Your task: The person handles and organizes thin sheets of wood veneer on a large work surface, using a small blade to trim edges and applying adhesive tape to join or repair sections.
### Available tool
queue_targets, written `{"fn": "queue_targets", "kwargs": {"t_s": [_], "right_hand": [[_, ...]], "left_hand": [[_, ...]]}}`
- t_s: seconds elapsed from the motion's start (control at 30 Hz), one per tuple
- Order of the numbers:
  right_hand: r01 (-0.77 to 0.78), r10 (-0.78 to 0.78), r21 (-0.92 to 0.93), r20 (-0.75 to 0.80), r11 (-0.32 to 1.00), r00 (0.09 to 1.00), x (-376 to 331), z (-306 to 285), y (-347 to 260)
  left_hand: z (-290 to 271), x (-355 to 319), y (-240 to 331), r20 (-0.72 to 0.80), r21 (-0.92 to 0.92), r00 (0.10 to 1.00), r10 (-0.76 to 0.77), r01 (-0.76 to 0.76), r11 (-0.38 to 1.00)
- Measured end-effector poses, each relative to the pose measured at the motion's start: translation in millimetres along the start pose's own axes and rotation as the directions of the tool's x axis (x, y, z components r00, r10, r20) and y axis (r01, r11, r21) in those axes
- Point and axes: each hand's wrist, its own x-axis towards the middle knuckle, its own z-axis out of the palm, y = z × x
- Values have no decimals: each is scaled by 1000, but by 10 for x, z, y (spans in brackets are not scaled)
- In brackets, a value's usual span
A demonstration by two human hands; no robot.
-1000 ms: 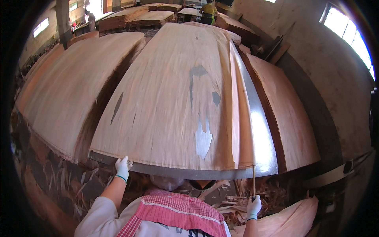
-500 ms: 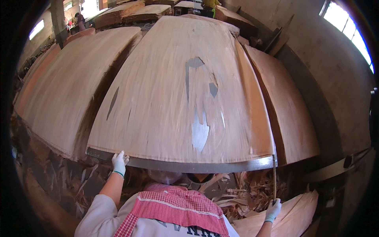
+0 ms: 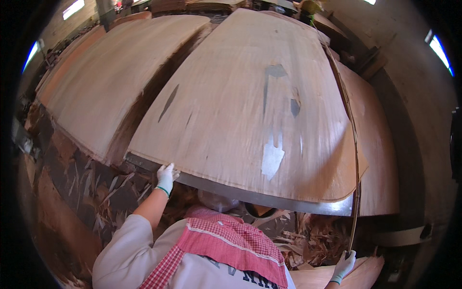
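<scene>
A large, thin wood veneer sheet (image 3: 226, 111) with several gaps and torn spots lies over a grey metal-edged table (image 3: 269, 200). My left hand (image 3: 167, 178), in a white glove, is closed at the sheet's near left edge, its fingers curled over it by the table rim. Low at the right, my gloved right hand (image 3: 344, 266) grips the near end of a long, thin stick (image 3: 356, 178). This stick runs along the sheet's right side toward the far end. By it, the sheet's near right corner (image 3: 353, 176) is lifted and curled.
Stacks of veneer (image 3: 120, 72) stand at the left, with another stack (image 3: 380, 159) at the right. Veneer scraps (image 3: 308, 236) litter the floor before the table. A curved veneer piece (image 3: 361, 274) lies beside my right hand. A person (image 3: 310, 7) is at the far end.
The view has turned left, so the table sits further right. My right hand has brought the stick's length into view along the sheet's right side. The sheet's near right corner has lifted.
</scene>
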Motion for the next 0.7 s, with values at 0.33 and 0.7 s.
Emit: {"fn": "queue_targets", "kwargs": {"t_s": [0.33, 0.7], "right_hand": [[-194, -226, 718, 444, 668, 867, -506, 603, -2021], [-315, -500, 809, 563, 496, 658, -994, 1264, -4852]], "left_hand": [[-55, -135, 59, 63, 20, 998, -20, 19, 1000], [214, -974, 153, 793, 154, 499, -349, 389, 908]]}}
